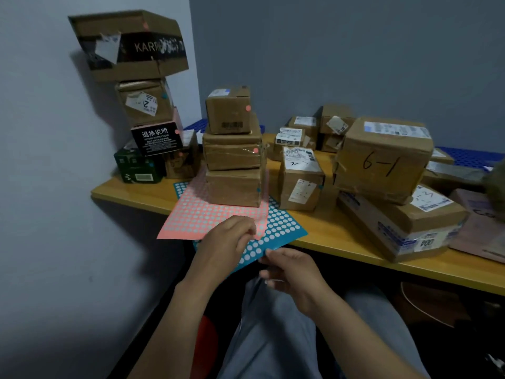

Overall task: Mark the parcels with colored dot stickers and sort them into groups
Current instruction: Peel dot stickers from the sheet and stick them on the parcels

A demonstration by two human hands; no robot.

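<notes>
A pink dot-sticker sheet [210, 214] lies over a blue dot-sticker sheet [281, 228] at the table's front edge, both partly under a stack of three cardboard parcels [232, 154]. My left hand [226, 242] pinches the pink sheet's near corner. My right hand [289, 272] pinches the near edge of the blue sheet. Pink dots mark the upper two parcels of the stack; a blue dot sits on the lowest one. A taller leaning pile of parcels [144, 105] stands at the left by the wall.
The wooden table [341, 236] carries several more parcels at the right, among them a big box marked "6-1" [382, 160] and a flat box [399, 225] near the front edge. My grey-trousered legs are below the table edge. Walls close the left and back.
</notes>
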